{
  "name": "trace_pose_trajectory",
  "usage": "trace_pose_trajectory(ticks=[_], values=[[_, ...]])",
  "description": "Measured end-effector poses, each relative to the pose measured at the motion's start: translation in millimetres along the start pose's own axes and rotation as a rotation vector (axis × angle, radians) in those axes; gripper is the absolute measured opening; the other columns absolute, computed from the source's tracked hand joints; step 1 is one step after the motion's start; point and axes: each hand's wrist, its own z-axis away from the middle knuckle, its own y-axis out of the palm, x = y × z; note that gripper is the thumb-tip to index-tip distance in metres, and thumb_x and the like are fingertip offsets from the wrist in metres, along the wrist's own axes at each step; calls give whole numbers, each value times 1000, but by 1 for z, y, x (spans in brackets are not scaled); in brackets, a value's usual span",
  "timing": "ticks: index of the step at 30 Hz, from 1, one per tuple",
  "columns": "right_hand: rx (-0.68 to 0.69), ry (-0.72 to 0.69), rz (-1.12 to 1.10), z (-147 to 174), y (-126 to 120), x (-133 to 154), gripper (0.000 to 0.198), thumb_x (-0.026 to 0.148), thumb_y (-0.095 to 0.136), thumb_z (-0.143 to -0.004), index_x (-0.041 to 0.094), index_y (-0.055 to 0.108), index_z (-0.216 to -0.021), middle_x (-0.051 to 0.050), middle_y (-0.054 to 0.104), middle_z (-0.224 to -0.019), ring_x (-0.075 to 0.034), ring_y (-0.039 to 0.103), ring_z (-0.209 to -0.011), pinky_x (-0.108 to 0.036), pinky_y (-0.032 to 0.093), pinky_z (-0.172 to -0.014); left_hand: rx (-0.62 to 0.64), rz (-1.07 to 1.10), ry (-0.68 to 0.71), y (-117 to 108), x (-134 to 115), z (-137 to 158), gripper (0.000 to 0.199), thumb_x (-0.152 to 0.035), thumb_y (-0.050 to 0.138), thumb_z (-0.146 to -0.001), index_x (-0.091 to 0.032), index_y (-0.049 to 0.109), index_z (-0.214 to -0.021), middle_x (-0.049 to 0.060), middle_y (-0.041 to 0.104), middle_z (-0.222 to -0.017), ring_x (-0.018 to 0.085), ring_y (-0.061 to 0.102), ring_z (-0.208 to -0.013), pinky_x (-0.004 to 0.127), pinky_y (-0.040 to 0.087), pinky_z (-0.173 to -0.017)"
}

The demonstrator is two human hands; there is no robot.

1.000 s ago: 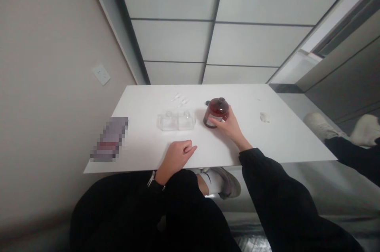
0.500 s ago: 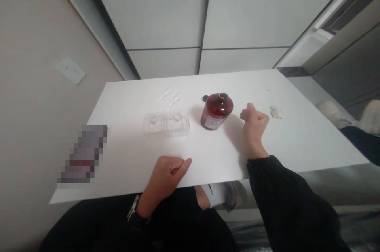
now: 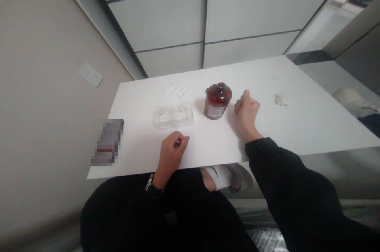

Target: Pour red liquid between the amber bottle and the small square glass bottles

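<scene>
My left hand (image 3: 172,151) is a loosely curled fist at the table's near edge, with a hollow visible between thumb and fingers and nothing seen in it. Just beyond it lies a clear plastic box (image 3: 173,115) with two compartments. My right hand (image 3: 247,113) rests on the table as a closed fist, thumb up, showing nothing held. To its left, close but apart, stands an uncapped amber bottle (image 3: 218,101) with a pale label. A dark cap (image 3: 207,90) is mostly hidden behind the bottle. Two clear droppers (image 3: 170,90) lie behind the box.
The white table (image 3: 136,137) meets a wall with a power outlet (image 3: 91,74) on the left. A blurred-out flat object (image 3: 108,141) lies at its left end. Crumpled whitish scraps (image 3: 281,99) lie on the right. Another person's shoe (image 3: 350,101) shows beyond the right edge.
The view has shifted and tilted. My left hand has come a little farther over the table toward the clear box, its curl slightly looser. My right fist sits slightly nearer the bottle.
</scene>
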Motion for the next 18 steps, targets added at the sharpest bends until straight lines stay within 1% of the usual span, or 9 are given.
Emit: trace_pose_trajectory(ticks=[2, 4, 5, 6, 8, 10, 12, 15, 18], values=[[-4, -24, 15, 0, -1, -2, 72, 84, 64, -84, 28, 25, -59, 11, 22, -52, -8, 21, -45, -30, 12, -46, -24, -30, 20, 2, 1, 3, 27, -38, 51, -104, -22, 56, -83, 4, 67, -85, 19, 66, -84, 33, 56, -81], [-22, -42, 31, -1, -3, -4, 72, 87, 58, -86, 29, 23, -60, 11, 21, -52, -8, 22, -45, -30, 14, -45, -27, -62, 51, 4, 2, 13, 23, -39, 52, -104, -22, 66, -99, 10, 76, -110, 24, 70, -109, 42, 56, -103], [-29, -47, 37, -2, -3, -5, 72, 89, 54, -86, 29, 23, -61, 11, 20, -52, -9, 22, -44, -30, 15, -44, -21, -88, 63, 6, 2, 20, 25, -39, 53, -104, -21, 69, -110, 12, 75, -126, 27, 68, -124, 46, 52, -113], [-35, -49, 37, -3, -3, -7, 72, 90, 52, -86, 30, 22, -62, 11, 20, -52, -9, 22, -44, -30, 16, -43, -8, -140, 70, 7, 2, 28, 32, -41, 55, -104, -20, 68, -124, 15, 70, -142, 31, 62, -137, 51, 47, -120], [-44, -45, 3, -5, -4, -8, 73, 90, 54, -85, 29, 21, -63, 11, 20, -52, -9, 23, -44, -29, 17, -43, 33, -332, 68, 9, 1, 45, 52, -44, 57, -104, -16, 57, -148, 18, 54, -163, 37, 47, -155, 60, 38, -127], [-56, -39, -52, -6, -3, -10, 74, 90, 57, -84, 29, 21, -63, 11, 19, -53, -8, 22, -44, -29, 16, -42, 79, -579, 58, 10, -1, 60, 65, -47, 55, -106, -13, 45, -160, 18, 42, -172, 39, 37, -161, 64, 37, -128], [-64, -33, -92, -7, -3, -11, 74, 89, 57, -84, 29, 20, -63, 11, 18, -54, -8, 21, -44, -28, 16, -42, 110, -744, 43, 11, -4, 67, 73, -51, 54, -106, -11, 38, -165, 18, 37, -174, 39, 33, -163, 64, 38, -128], [-70, -24, -130, -8, -1, -12, 75, 89, 59, -82, 28, 20, -63, 12, 17, -54, -8, 20, -45, -28, 14, -42, 119, -830, -13, 17, -14, 65, 83, -59, 55, -104, -8, 36, -166, 20, 34, -174, 42, 32, -163, 67, 38, -127], [-85, -4, -223, -10, 0, -13, 77, 87, 67, -76, 28, 21, -62, 13, 17, -55, -7, 18, -45, -26, 13, -43, 133, -812, -45, 37, -32, 54, 83, -63, 53, -104, -12, 36, -167, 18, 32, -176, 42, 30, -164, 70, 35, -127]])
